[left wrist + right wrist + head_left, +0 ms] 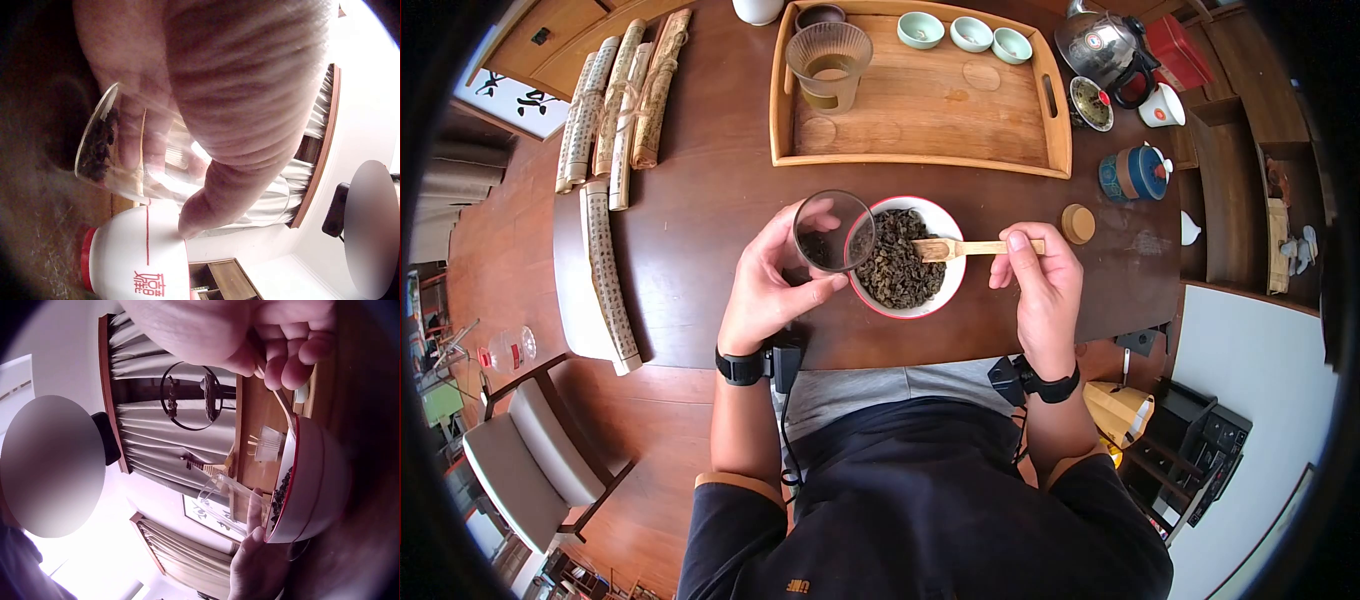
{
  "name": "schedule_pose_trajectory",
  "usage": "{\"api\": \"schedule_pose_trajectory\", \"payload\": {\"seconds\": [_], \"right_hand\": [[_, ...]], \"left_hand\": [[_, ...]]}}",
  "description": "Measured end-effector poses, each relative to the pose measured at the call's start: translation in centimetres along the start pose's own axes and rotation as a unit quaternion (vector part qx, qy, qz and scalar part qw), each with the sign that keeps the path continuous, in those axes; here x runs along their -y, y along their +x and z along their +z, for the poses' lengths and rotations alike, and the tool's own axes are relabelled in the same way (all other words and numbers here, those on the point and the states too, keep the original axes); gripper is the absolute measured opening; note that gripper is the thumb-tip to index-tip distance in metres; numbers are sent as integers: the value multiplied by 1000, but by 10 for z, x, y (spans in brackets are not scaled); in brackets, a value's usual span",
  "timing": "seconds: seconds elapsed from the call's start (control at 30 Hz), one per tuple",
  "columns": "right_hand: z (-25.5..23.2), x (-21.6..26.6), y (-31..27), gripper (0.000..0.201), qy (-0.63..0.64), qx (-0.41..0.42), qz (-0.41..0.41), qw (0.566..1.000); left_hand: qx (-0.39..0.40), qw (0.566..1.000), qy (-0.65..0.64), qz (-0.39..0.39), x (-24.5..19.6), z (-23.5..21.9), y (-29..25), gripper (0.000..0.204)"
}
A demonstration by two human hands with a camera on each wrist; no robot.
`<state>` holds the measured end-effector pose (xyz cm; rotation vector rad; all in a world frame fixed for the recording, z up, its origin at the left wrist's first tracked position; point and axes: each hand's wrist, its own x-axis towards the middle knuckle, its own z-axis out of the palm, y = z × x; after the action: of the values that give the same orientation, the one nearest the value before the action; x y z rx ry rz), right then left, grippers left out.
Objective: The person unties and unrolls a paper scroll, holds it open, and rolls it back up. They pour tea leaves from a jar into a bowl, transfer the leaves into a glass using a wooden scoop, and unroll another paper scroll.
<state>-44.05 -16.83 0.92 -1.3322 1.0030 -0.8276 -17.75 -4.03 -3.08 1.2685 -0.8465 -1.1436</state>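
By the tabletop (pixel 685 270)'s near edge, the right hand (pixel 1048 292) is pinching the scoop (pixel 978 248), which is pointing left into the bowl (pixel 945 288), toward the glass (pixel 832 236) the left hand (pixel 766 288) is gripping.

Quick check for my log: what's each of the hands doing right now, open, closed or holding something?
Left hand: holding the clear glass.
Right hand: holding the wooden scoop by its handle.
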Motion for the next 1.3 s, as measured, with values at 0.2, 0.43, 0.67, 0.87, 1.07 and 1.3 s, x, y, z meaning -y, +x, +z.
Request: {"api": "schedule_pose_trajectory", "payload": {"seconds": [0.2, 0.43, 0.67, 0.87, 1.07, 1.3], "right_hand": [[-1, -3, 0, 17, 13, -6, 4, 1000], [0, -4, 1, 18, 44, -11, 27, 999], [3, -8, 1, 18, 86, -3, 55, 995], [4, -10, 1, 18, 88, 5, 56, 995], [6, -13, 1, 20, 128, 6, 76, 989], [4, -15, 2, 21, 158, 17, 77, 984]], "left_hand": [[0, 1000, -6, 0, 2, -1, 0, 72], [2, 1000, -14, 5, 1, 0, 0, 72], [1, 1000, -10, 8, 2, 0, 0, 72], [1, 1000, -3, 2, 2, 0, 0, 72], [0, 1000, -14, 3, 3, -1, 0, 73], [5, 1000, -9, 14, 3, -1, 1, 74]]}}
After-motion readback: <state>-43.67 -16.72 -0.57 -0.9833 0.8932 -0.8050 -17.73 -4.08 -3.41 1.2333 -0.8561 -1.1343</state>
